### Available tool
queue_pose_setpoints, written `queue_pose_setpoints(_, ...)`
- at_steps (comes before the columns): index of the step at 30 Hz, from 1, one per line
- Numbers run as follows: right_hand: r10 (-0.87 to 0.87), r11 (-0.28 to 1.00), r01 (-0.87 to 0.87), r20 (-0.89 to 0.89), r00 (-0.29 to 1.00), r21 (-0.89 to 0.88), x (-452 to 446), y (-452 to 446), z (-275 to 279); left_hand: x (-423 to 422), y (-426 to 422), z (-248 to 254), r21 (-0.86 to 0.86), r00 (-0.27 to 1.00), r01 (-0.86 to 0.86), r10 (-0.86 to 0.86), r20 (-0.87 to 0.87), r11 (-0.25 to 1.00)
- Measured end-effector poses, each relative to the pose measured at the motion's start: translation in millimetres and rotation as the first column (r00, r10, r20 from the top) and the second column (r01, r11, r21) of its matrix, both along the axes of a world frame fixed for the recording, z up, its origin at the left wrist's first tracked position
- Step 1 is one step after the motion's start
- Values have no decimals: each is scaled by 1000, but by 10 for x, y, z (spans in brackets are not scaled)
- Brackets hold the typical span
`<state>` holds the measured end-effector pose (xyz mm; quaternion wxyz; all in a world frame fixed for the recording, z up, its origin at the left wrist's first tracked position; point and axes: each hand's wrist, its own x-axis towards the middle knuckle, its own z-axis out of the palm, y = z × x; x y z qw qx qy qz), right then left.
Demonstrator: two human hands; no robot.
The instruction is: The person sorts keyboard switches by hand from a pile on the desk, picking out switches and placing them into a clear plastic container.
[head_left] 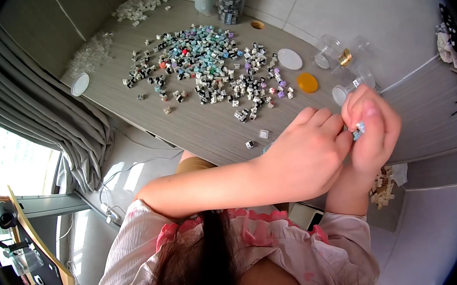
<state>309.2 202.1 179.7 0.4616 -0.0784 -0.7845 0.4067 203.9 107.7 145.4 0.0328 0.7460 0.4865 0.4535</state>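
Observation:
My right hand (373, 127) is closed, with a small light-blue piece (358, 130) between its fingers. A black-and-white bit (356, 82) shows at the top of its curled fingers. Close against it, my left hand (310, 153) is bent with its knuckles up and fingers curled; its fingertips and anything in them are hidden. Left of the hands, a white square piece (264, 134) and a black-and-white piece (249, 145) lie on the table. Beyond them spreads a heap of small blue, white, black and purple pieces (205, 50).
On the table (181, 119) lie a white lid (290, 59), an orange lid (307, 82) and another lid (80, 84). Clear jars (330, 51) stand at the right, a filled container (231, 0) at the back. Clear parts (91, 55) and white parts (139, 6) form piles.

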Motion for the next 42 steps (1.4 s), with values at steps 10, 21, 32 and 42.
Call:
queue_pose_setpoints(10,4,983,-43,217,976,176,17,-117,1,-1314,-273,-1114,24,768,-590,552,324,807)
queue_pose_setpoints(21,140,978,-118,119,983,-171,111,197,-87,-2323,-647,-1756,-192,425,-897,897,-119,399)
queue_pose_setpoints(32,272,594,-389,-280,921,-704,241,171,-1337,-2357,-604,-1701,-288,503,-833,864,-36,473)
queue_pose_setpoints(42,166,936,-118,121,979,-331,456,-188,-1501,-2312,-552,-1631,-238,506,-787,816,279,569)
